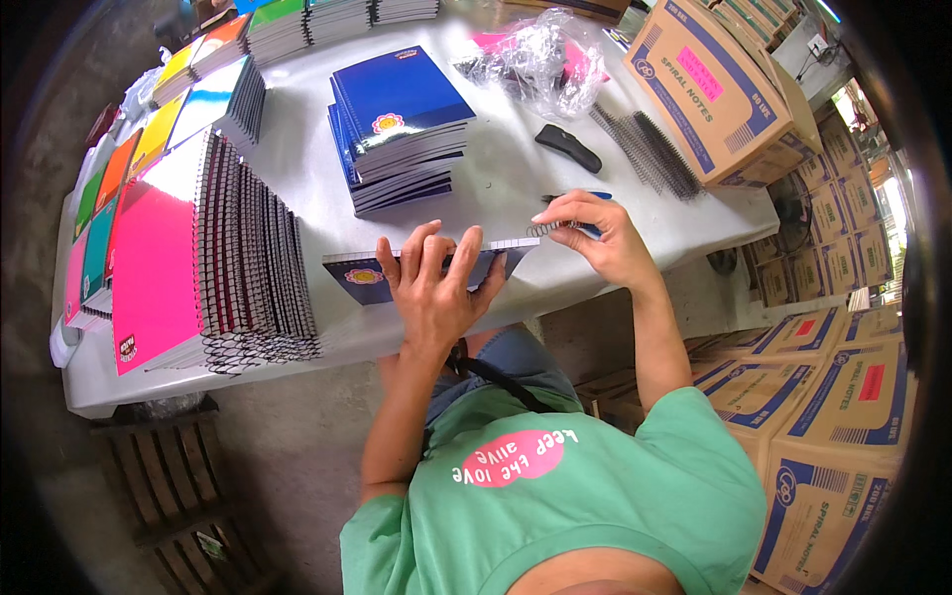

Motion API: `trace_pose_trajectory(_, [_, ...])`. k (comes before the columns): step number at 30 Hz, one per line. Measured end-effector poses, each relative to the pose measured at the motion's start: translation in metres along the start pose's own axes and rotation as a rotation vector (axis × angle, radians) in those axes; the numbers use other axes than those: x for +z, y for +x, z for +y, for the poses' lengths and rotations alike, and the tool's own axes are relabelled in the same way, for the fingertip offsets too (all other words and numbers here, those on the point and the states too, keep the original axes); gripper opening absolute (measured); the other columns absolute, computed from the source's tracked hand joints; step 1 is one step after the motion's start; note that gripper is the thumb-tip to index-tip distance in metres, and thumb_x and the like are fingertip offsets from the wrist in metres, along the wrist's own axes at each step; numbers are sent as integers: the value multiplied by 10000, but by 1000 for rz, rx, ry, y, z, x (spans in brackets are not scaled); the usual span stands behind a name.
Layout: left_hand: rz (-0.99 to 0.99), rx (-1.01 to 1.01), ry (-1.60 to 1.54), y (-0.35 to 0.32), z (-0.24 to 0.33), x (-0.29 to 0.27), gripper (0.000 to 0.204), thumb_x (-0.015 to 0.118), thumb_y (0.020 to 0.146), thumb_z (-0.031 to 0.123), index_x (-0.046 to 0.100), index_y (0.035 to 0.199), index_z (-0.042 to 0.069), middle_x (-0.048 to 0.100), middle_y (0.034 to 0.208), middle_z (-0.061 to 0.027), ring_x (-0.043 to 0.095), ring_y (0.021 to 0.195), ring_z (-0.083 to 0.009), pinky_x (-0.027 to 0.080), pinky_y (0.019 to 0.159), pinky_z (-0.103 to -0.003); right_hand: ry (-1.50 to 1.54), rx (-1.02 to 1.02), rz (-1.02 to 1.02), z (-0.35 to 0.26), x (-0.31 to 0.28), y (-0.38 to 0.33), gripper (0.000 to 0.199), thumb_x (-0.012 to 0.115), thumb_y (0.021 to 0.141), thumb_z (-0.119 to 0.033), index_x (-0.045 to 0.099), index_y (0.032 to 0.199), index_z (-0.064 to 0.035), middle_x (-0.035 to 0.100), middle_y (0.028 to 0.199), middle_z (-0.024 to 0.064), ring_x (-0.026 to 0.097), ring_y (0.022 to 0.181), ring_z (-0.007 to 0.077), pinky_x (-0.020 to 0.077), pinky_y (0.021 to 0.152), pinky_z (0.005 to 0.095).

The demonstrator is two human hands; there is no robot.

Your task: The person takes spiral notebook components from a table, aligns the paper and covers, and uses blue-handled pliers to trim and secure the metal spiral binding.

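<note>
1. The blue notebook (pixel 369 276) lies flat at the near edge of the white table (pixel 496 188), its punched edge facing away from you. It is the landmark for everything below.
2. Your left hand (pixel 434 288) lies flat on the notebook, fingers spread, pinning the cover. It presses down and grips nothing.
3. Your right hand (pixel 598 238) sits just past the notebook's right end, its fingertips pinched on a black wire coil (pixel 543 229) that meets the punched edge at that corner.
4. Beyond the notebook stands a stack of blue notebooks (pixel 402 129). To its left a long row of bound notebooks (pixel 213 263) leans in a fan, pink cover on top, with more coloured covers further left.
5. Beyond and to the right of the notebook lie a black tool (pixel 567 147), a bundle of loose coils (pixel 647 151), and a crumpled clear bag (pixel 540 61). A cardboard box (pixel 709 89) rests on the far right corner, and more boxes are stacked on the floor to the right.
6. What could go wrong, as I judge it:
   - The coil could skip a hole or snag if your right hand turns it off line with the punched edge.
   - The pages could shift out of register if your left hand eases off, so the holes no longer line up.
   - The notebook sits close to the table's near edge, so a hard push toward you could slide it off.
   - The thin wire could bend or spring free if you pinch it only at the tip.
</note>
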State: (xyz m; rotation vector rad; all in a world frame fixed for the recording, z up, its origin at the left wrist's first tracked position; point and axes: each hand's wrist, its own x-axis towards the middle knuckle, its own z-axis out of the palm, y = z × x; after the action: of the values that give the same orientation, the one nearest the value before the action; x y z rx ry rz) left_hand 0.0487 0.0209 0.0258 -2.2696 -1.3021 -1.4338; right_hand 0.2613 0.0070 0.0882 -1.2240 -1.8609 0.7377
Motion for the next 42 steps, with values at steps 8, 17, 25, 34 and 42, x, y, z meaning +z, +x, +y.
trace_pose_trajectory(8, [14, -63, 3, 8, 5, 0, 332, 807, 616, 371, 629, 782, 146, 532, 754, 3, 552, 988, -203, 88, 1118, -478, 93, -73, -203, 6, -12, -1, 204, 599, 853, -23, 653, 1049, -38, 597, 858, 55, 566, 754, 125, 445, 685, 246])
trace_pose_trajectory(17, [20, -68, -1, 6, 6, -2, 324, 784, 636, 386, 598, 750, 146, 492, 777, -23, 542, 964, -199, 123, 1108, -474, 82, 98, -55, -8, -3, 0, 317, 689, 801, -96, 585, 1098, -56, 571, 761, 41, 534, 666, 93, 437, 598, 239])
trace_pose_trajectory(25, [-12, -54, -12, 8, -1, 0, 346, 803, 608, 392, 610, 765, 152, 519, 760, -15, 548, 987, -204, 136, 1106, -472, 107, 269, -460, 6, -31, 21, 277, 587, 875, -90, 599, 1147, -40, 648, 841, 71, 607, 757, 136, 482, 694, 260])
trace_pose_trajectory(34, [-137, 37, -217, 9, -15, -28, 290, 815, 593, 287, 613, 743, 143, 509, 747, -8, 549, 1057, -220, 163, 1090, -486, -952, 278, 32, 192, -56, 59, 425, 627, 749, -185, 581, 1163, -103, 636, 990, 219, 609, 911, 383, 479, 830, 464])
trace_pose_trajectory(42, [-52, -56, -234, 6, -9, -18, 319, 759, 619, 341, 568, 701, 98, 583, 924, -91, 429, 1268, -257, 69, 1124, -481, 1111, -21, 151, 69, -14, 36, 112, 648, 798, -116, 602, 798, -14, 661, 880, 176, 641, 802, 314, 468, 855, 453])
